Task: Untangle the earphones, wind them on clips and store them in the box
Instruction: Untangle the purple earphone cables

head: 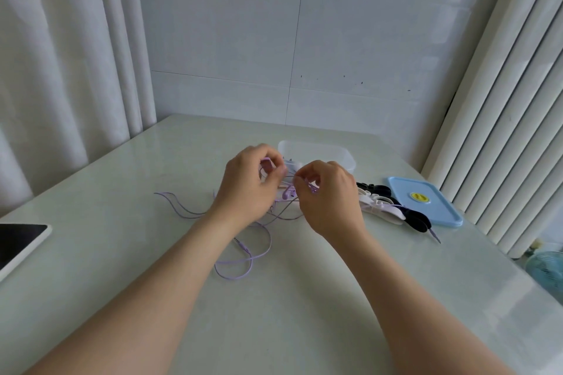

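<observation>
Tangled purple earphones (pixel 243 256) lie on the pale table (pixel 152 298), their cords looping under both of my wrists. My left hand (pixel 248 189) pinches a purple cord near an earbud, a little above the table. Close beside it, my right hand (pixel 327 196) pinches another part of the same cord. A clear plastic box (pixel 320 153) stands just behind my hands, partly hidden by them. Black and white clips (pixel 387 205) lie in a row to the right of my right hand.
The box's light blue lid (pixel 426 201) lies flat at the right, beside the clips. A tablet with a white frame (pixel 21 242) sits at the table's left edge. Curtains hang on the left and right, a tiled wall stands behind.
</observation>
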{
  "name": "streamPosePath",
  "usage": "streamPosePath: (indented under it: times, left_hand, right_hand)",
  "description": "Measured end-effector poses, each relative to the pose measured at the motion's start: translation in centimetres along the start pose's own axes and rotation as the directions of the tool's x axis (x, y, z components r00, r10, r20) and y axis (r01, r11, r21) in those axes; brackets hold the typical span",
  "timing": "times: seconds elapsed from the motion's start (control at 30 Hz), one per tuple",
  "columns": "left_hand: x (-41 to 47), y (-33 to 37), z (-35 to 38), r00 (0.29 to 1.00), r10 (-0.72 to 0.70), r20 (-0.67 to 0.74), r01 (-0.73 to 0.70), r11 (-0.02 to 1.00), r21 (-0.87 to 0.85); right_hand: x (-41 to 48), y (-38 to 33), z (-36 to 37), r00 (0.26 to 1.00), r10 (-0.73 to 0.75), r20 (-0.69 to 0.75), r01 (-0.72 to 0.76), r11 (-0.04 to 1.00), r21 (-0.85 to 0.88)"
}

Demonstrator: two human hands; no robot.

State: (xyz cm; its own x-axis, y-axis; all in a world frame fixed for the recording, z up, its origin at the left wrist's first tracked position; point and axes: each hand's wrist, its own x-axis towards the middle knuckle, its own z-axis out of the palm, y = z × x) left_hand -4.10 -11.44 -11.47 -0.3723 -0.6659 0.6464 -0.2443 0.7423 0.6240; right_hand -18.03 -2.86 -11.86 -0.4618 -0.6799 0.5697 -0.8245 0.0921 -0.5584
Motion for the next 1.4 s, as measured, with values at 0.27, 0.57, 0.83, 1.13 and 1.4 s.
streamPosePath:
  times: [0.27,0.57,0.83,1.13,1.4]
  left_hand:
    - [2.0,0.7,-1.5,0.817,-0.569,0.089,0.312,0.308,-0.899]
    - [1.6,-0.1,-1.4,0.695,-0.676,0.244,0.560,0.297,-0.773]
    - [-0.3,1.4,-0.5,0.955,-0.222,0.198,0.265,0.938,-0.222]
    - [0.7,0.8,-0.6,0.942,-0.332,0.052,0.319,0.839,-0.441]
    - [2.3,0.4,-2.2,0.715,-0.690,0.118,0.383,0.244,-0.891]
  right_hand:
    - [-0.2,0.4,-0.5,0.986,0.101,0.134,-0.084,0.988,-0.127]
    - [-0.1,0.5,-0.7,0.993,0.102,0.062,-0.089,0.978,-0.186]
    - [0.2,0.7,-0.2,0.999,0.028,-0.019,-0.030,0.996,-0.089]
    - [0.0,0.5,-0.9,0.999,0.021,0.036,-0.019,0.998,-0.060]
    - [-0.1,1.0,-0.9,0.984,0.077,0.162,-0.064,0.994,-0.083]
